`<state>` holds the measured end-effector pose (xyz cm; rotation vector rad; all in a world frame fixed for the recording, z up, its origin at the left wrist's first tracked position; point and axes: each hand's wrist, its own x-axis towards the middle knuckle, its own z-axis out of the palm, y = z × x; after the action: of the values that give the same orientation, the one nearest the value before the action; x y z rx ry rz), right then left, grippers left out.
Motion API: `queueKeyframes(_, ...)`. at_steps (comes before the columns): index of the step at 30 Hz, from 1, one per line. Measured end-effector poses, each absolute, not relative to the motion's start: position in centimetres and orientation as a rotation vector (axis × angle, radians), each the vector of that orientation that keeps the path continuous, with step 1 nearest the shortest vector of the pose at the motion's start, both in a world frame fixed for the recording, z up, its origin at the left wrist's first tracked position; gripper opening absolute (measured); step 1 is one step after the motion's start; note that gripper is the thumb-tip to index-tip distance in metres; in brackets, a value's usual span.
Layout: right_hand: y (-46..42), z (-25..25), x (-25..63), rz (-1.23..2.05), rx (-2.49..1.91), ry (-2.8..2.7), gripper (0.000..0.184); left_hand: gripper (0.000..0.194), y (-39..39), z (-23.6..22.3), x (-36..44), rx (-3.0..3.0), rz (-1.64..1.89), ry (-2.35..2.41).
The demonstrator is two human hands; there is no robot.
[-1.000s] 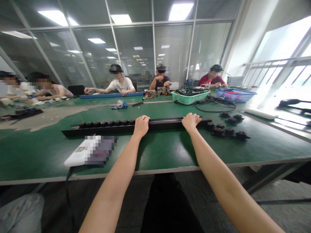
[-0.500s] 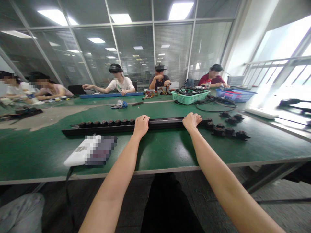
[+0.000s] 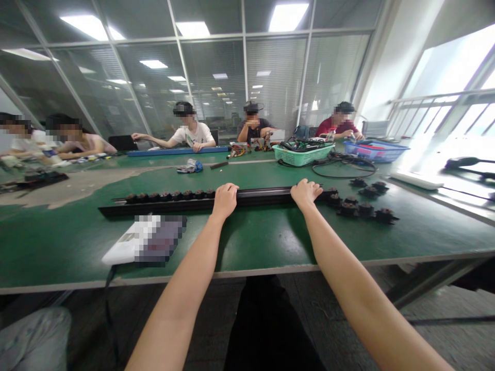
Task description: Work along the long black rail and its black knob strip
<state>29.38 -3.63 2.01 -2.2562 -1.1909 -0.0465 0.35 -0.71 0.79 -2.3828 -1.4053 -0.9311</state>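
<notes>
A long black rail (image 3: 263, 194) lies across the bench (image 3: 251, 242), running side to side in front of the person. The left hand (image 3: 225, 201) and the right hand (image 3: 305, 194) both sit palm down on top of it, well apart, with the fingers curved over its far edge. Neither hand is spread wide or closed into a fist, and whether they grip the rail or only rest on it cannot be told. Along the left part of the rail, a line of small dark round parts (image 3: 170, 196) sits tight against it, though it is unclear whether they are on it or just behind it. Beyond the rail's right end lies a loose cluster of similar dark parts (image 3: 348, 208). On the near side of the rail, left of the left hand, is a flat white object (image 3: 124, 248), partly pixelated. Past the rail are a crumpled cloth (image 3: 189, 166), a green plastic basket (image 3: 302, 154) full of cables, a blue basket (image 3: 375, 149), and a coiled black cable (image 3: 348, 167). Farther off, three seated co-workers (image 3: 253, 126) have their hands at the bench's far side.
</notes>
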Motion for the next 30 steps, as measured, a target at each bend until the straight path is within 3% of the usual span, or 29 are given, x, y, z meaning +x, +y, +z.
queueKeyframes(12, -3.5, 1.9, 29.9, -0.043, -2.263, -1.141, 0.038, 0.037, -0.5, 0.6, 0.2, -2.374, -0.953, -1.374)
queueKeyframes(22, -3.0, 2.1, 30.2, -0.034, -2.321, -1.229, 0.047, 0.038, -0.7, 0.7, 0.2, -2.366, -0.966, -1.376)
queueKeyframes(30, -2.4, 3.8, 33.9, 0.165, -2.371, -1.502, 0.051, 0.038, -0.6, 0.7, 0.2, -2.369, -0.948, -1.374)
